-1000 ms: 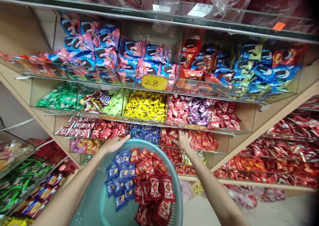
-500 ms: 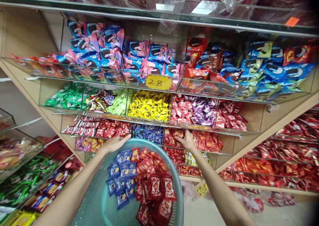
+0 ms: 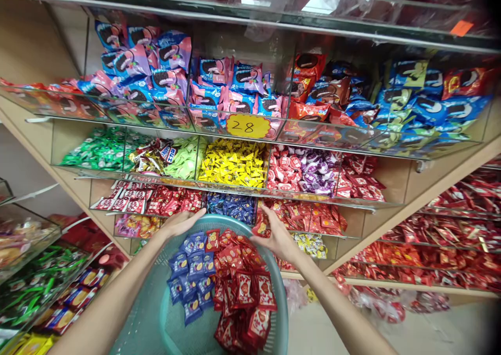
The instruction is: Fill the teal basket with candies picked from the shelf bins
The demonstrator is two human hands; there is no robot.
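My left hand [image 3: 180, 223] grips the far rim of a teal plastic basket [image 3: 156, 313] and holds it up against the shelf. Inside lie blue snack packets [image 3: 190, 279] on the left and red snack packets [image 3: 242, 287] on the right. My right hand [image 3: 276, 235] is over the basket's far right rim, fingers closed on red packets [image 3: 260, 228] pulled from the shelf bin of red packets [image 3: 313, 216] just behind it. A bin of blue packets [image 3: 230, 206] sits behind the basket.
Sloped glass shelves hold bins of sweets: green [image 3: 97, 149], yellow [image 3: 233, 162], red and purple [image 3: 305, 167]. Cookie packs [image 3: 164, 78] fill the upper shelf with a yellow "28" tag [image 3: 247, 126]. More shelves stand at left [image 3: 31, 271] and right [image 3: 430, 240].
My right hand drew back from the red-packet bin toward the basket, now carrying red packets. My left hand and the basket stayed put.
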